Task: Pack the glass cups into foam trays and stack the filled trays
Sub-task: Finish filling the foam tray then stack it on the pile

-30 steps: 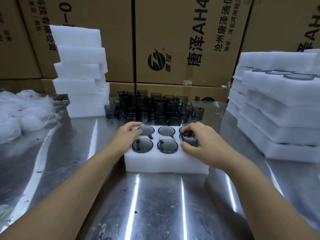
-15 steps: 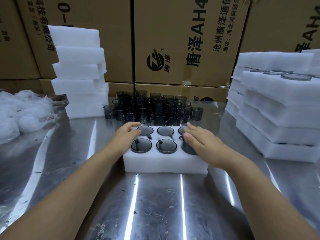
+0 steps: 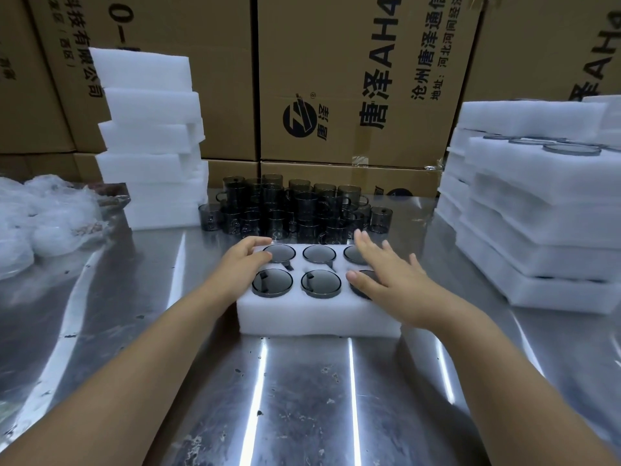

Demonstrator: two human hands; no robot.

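Steel table point(image 3: 302, 398) nearest us carries one foam tray point(image 3: 319, 317), set square to the person. We count six pockets in two rows of three. Four hold a dark glass cup point(image 3: 272, 282) seated flush with the foam. The two right-hand pockets show dark rims but are partly covered by a hand.

The left hand point(image 3: 242, 264) rests on the tray's far-left corner with fingers loosely bent, gripping nothing. The right hand point(image 3: 393, 277) is spread flat with straight fingers over the right-hand column, holding nothing (we cannot tell whether it touches the cups). The two hands are apart, one at each end of the tray.

Beyond the tray stands a cluster of loose cups point(image 3: 292, 210). Left of it is a stack of empty foam point(image 3: 151, 139), and well to the right a stack of filled trays point(image 3: 537, 210). Cartons point(image 3: 353, 79) close off the back.

We judge this tray full and the filling step finished. The next move calls for a level, two-handed grip on its ends, then a carry to the right-hand stack, set down squarely.
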